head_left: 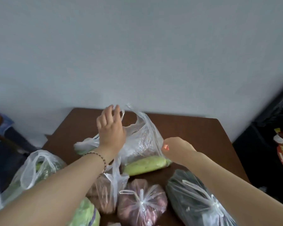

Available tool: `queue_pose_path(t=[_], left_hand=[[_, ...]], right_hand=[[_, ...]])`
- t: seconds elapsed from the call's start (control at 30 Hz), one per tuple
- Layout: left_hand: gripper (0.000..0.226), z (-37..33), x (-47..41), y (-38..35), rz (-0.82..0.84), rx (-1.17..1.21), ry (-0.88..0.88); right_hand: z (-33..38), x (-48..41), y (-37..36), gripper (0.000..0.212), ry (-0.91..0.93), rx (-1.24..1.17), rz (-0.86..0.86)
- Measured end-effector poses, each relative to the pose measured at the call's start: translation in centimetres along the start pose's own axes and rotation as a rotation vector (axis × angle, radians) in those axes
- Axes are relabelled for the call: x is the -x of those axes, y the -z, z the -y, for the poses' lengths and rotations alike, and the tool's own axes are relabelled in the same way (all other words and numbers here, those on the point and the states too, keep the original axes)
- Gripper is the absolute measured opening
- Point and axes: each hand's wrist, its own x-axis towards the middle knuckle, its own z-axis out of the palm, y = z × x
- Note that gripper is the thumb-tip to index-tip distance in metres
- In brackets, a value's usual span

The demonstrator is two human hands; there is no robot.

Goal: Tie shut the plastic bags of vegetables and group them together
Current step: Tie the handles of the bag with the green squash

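Note:
A clear plastic bag with a pale green gourd inside stands open in the middle of the brown table. My left hand is raised at the bag's far left handle, fingers at the loop. My right hand grips the bag's right side with curled fingers. Nearer to me lie a knotted bag of reddish vegetables and a knotted bag of dark vegetables. An untied bag of brownish vegetables sits under my left forearm.
An open bag of greens stands at the table's left edge, and a bag with a light green vegetable lies at the bottom. A black bag with printed labels stands to the right. A grey wall is behind the table.

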Motion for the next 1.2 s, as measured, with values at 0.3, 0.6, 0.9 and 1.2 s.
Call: queue_pose_path(t=[0.3,0.6,0.9,1.2], left_hand=[[0.043,2.4,-3.9,0.4,0.36,0.692,0.153],[0.042,3.6,-5.6,0.3,0.467,1.103,0.494],[0.036,2.6,-3.9,2.0,0.526,1.364,0.349],[0.028,-1.1,2.1,3.7,0.833,1.413,0.553]], right_hand=[[6.4,-8.6,-0.2,0.041,-0.104,-0.138,-0.227],[9.0,-16.4,0.9,0.033,-0.084,-0.053,-0.337],[6.5,-4.7,3.5,0.05,0.105,-0.94,-0.447],[3.5,3.2,3.1,0.024,-0.301,-1.379,-0.166]])
